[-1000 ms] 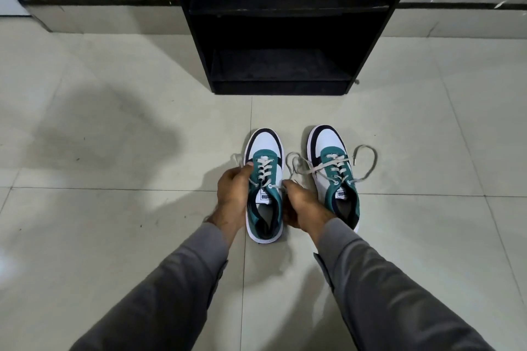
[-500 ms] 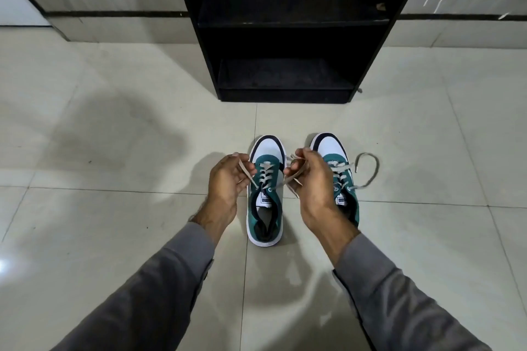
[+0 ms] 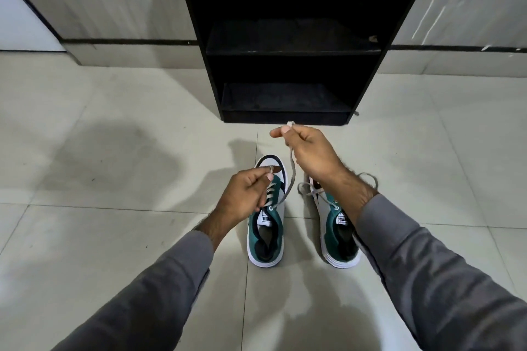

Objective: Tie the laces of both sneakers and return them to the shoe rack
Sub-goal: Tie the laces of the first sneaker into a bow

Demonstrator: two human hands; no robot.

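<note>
Two white, teal and black sneakers stand side by side on the floor, toes toward the rack. Over the left sneaker [image 3: 265, 239], my left hand [image 3: 246, 194] pinches one end of its grey lace. My right hand [image 3: 309, 151] is raised higher and farther forward, pinching the other end of the same lace [image 3: 290, 171], which runs taut down to the eyelets. The right sneaker [image 3: 338, 234] sits partly under my right wrist, its lace [image 3: 306, 189] loose and untied. The black shoe rack [image 3: 288, 45] stands just beyond, its shelves empty.
Pale floor tiles [image 3: 114, 151] spread on all sides of the shoes. A light wall with a dark skirting line [image 3: 128, 41] runs behind the rack. A small scrap lies on the right of the middle shelf [image 3: 372, 38].
Both hands rose from the left sneaker's sides with a lace end each. The right hand has since pulled its end up and forward, drawing the lace tight. The view tilted up.
</note>
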